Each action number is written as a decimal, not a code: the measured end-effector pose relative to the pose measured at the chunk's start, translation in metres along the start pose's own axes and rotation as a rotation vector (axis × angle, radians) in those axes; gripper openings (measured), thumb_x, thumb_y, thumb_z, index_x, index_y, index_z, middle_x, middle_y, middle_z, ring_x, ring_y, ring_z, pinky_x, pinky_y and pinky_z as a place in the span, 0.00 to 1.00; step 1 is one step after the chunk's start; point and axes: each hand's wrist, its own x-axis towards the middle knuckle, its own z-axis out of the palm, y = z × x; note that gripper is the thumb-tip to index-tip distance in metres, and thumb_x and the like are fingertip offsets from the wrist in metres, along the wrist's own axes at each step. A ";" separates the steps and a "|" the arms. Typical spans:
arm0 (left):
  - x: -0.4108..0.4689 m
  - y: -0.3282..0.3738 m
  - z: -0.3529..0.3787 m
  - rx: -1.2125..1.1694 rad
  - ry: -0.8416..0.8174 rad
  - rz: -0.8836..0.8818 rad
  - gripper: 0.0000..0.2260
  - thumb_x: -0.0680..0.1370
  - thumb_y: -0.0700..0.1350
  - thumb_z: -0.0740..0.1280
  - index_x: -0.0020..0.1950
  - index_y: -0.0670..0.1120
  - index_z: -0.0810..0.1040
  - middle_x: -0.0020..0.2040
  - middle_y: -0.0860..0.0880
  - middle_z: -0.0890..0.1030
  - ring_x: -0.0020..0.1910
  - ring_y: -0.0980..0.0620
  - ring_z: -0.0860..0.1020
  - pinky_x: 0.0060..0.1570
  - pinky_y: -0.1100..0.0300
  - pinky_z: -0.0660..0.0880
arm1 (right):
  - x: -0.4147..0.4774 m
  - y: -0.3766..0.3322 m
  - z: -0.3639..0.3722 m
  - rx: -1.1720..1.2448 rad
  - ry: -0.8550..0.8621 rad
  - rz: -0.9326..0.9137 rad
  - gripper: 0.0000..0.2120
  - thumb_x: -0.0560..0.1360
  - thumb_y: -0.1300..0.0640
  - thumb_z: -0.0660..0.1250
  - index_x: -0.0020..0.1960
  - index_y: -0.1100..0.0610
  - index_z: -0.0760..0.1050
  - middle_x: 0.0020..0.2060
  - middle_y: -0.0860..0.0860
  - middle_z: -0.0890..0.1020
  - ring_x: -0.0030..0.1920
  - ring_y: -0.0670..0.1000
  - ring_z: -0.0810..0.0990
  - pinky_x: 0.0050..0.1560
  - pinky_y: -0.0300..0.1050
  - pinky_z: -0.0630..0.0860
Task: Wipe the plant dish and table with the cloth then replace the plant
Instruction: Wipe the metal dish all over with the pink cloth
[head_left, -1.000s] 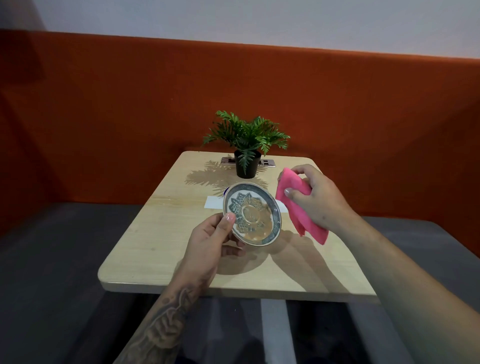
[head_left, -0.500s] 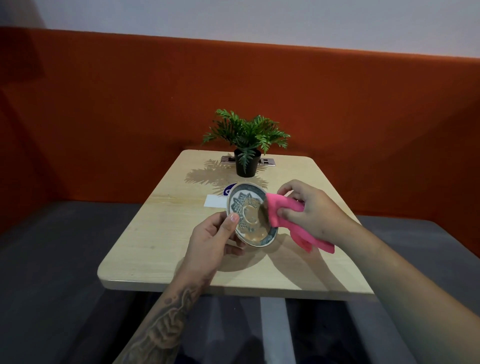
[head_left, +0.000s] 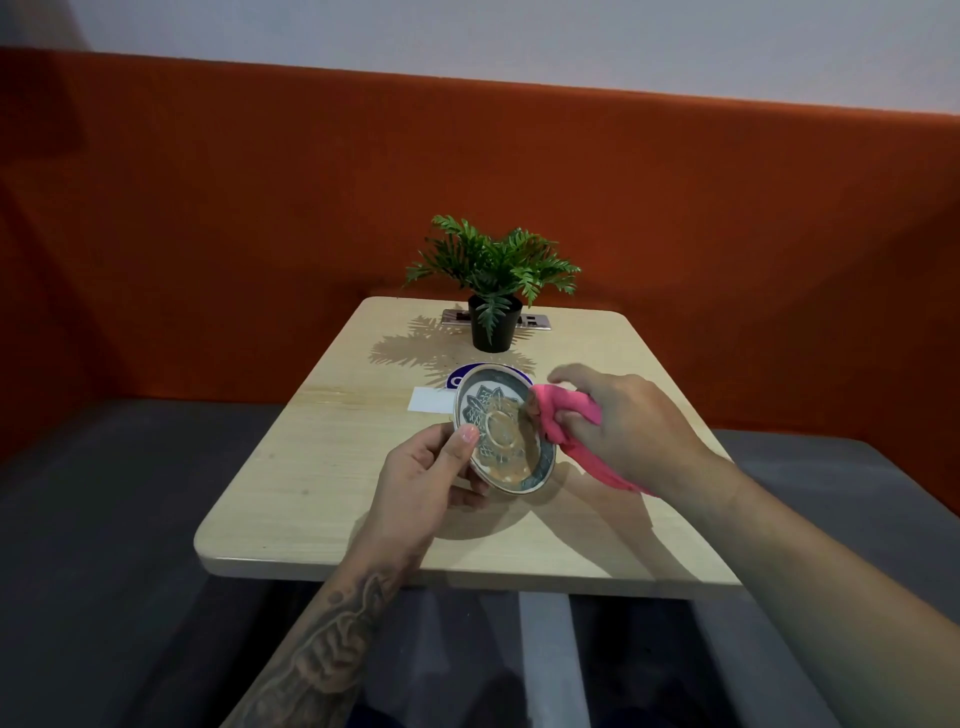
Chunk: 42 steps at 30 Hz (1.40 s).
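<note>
left hand pinches round patterned ceramic dish by its rim, tilted above pale wooden counter | right hand grips pink cloth at dish's 3 o'clock | risk: wiping push may slip dish from pinch

Item count at the table: eight kinds noted.
One table, one potted plant, one dish, one pink cloth, one white card, one blue disc partly hidden, one socket panel; two hands, a left hand and a right hand.
</note>
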 end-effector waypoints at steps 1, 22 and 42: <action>0.000 0.000 0.000 -0.013 0.004 0.003 0.14 0.72 0.54 0.68 0.46 0.44 0.84 0.38 0.43 0.83 0.33 0.48 0.77 0.32 0.55 0.79 | -0.001 0.000 0.000 0.007 -0.019 -0.010 0.13 0.77 0.53 0.67 0.61 0.44 0.79 0.49 0.45 0.86 0.48 0.53 0.81 0.46 0.48 0.76; -0.001 0.003 0.000 -0.021 -0.016 -0.037 0.16 0.74 0.54 0.67 0.47 0.43 0.85 0.39 0.39 0.84 0.36 0.44 0.80 0.36 0.52 0.82 | 0.005 -0.010 -0.001 -0.013 0.037 0.034 0.11 0.79 0.53 0.65 0.59 0.46 0.82 0.48 0.45 0.85 0.47 0.49 0.79 0.45 0.46 0.75; -0.003 0.005 0.000 0.020 -0.028 0.008 0.13 0.74 0.55 0.66 0.41 0.47 0.84 0.37 0.41 0.77 0.32 0.50 0.72 0.27 0.60 0.69 | 0.014 -0.037 -0.011 -0.043 -0.073 -0.025 0.12 0.78 0.53 0.67 0.60 0.43 0.82 0.51 0.45 0.83 0.52 0.48 0.77 0.50 0.48 0.75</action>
